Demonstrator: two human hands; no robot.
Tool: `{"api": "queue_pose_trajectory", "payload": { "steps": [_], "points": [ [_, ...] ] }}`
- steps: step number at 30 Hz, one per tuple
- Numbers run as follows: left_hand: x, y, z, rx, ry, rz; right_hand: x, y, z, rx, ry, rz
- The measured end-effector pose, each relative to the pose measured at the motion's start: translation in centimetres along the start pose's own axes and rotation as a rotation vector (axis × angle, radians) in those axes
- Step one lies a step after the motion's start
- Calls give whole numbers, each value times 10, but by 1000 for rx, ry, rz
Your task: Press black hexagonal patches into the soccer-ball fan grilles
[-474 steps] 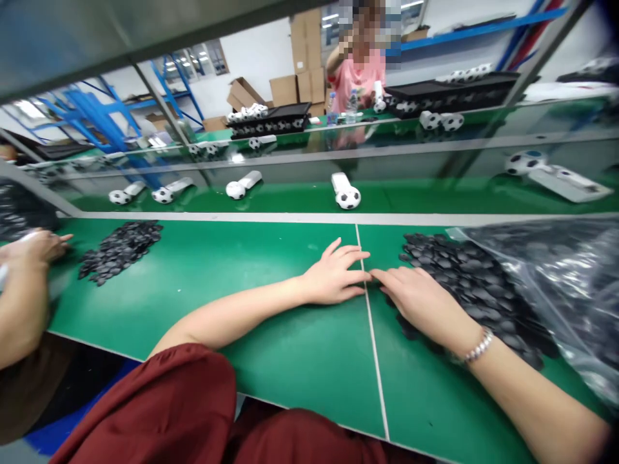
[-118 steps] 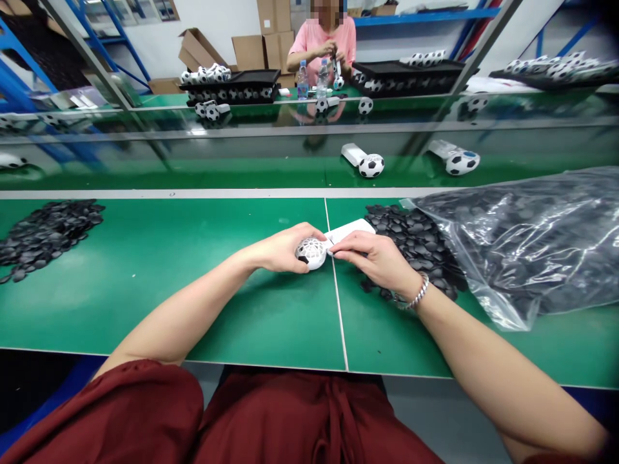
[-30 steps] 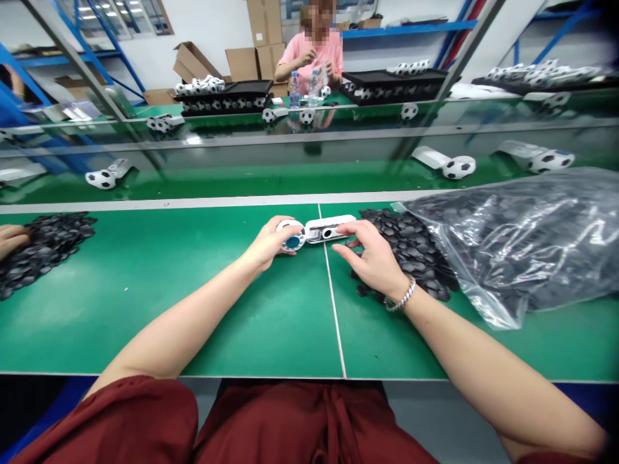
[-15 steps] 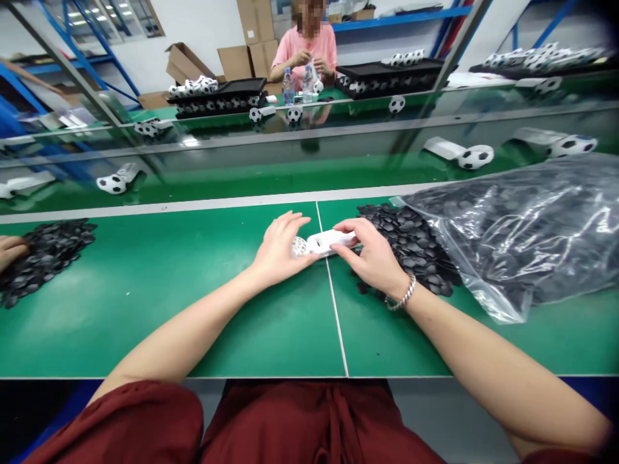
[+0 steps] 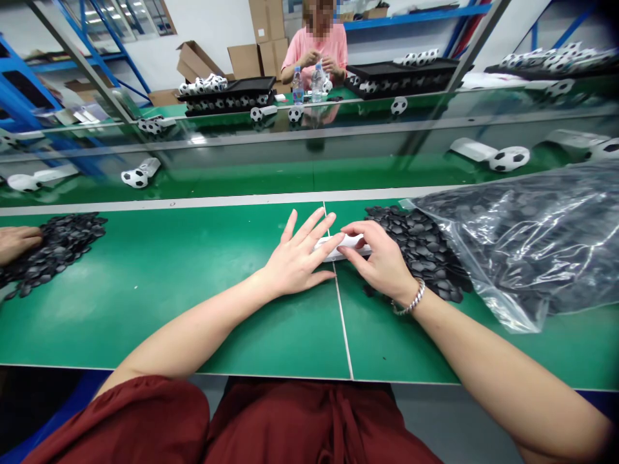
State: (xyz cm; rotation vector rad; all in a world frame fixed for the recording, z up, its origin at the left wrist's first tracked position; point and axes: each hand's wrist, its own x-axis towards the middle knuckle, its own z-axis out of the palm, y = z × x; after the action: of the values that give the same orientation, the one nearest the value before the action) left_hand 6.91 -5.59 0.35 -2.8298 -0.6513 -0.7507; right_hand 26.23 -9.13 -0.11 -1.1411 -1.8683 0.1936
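My left hand (image 5: 300,259) lies palm down with its fingers spread, covering the left end of a white plastic part with a handle (image 5: 352,241). The ball-shaped end of that part is hidden under it. From the right, the thumb and fingers of my right hand (image 5: 384,263) pinch the handle at its other end. The part rests low over the green table, across a thin white line. Just behind my right hand spreads a pile of small flat black pieces (image 5: 418,245).
A clear plastic bag of black pieces (image 5: 527,245) lies to the right. At far left a co-worker's hand (image 5: 19,243) touches another black pile (image 5: 72,238). White parts with soccer balls (image 5: 507,158) sit on the green belt (image 5: 271,173) beyond. Across it sits a person in pink (image 5: 333,45).
My left hand has opened out flat and slid right over the ball end, which showed before. My right hand keeps its pinch on the handle. Belt items appear shifted right.
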Motion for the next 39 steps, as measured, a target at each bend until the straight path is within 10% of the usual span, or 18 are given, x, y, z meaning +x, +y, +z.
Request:
{"api": "queue_pose_trajectory", "payload": {
  "steps": [18, 22, 28, 39],
  "points": [
    [0, 4, -2, -159, -21, -44, 0, -2, -1, 14, 60, -98],
    [8, 13, -11, -623, 152, -368, 0, -3, -1, 128, 57, -59],
    [23, 9, -26, -1928, 248, -951, -1, -4, -3, 567, -76, 172],
    [21, 6, -29, -2425, 127, -1010, 3, -7, -7, 1074, -151, 383]
  ]
}}
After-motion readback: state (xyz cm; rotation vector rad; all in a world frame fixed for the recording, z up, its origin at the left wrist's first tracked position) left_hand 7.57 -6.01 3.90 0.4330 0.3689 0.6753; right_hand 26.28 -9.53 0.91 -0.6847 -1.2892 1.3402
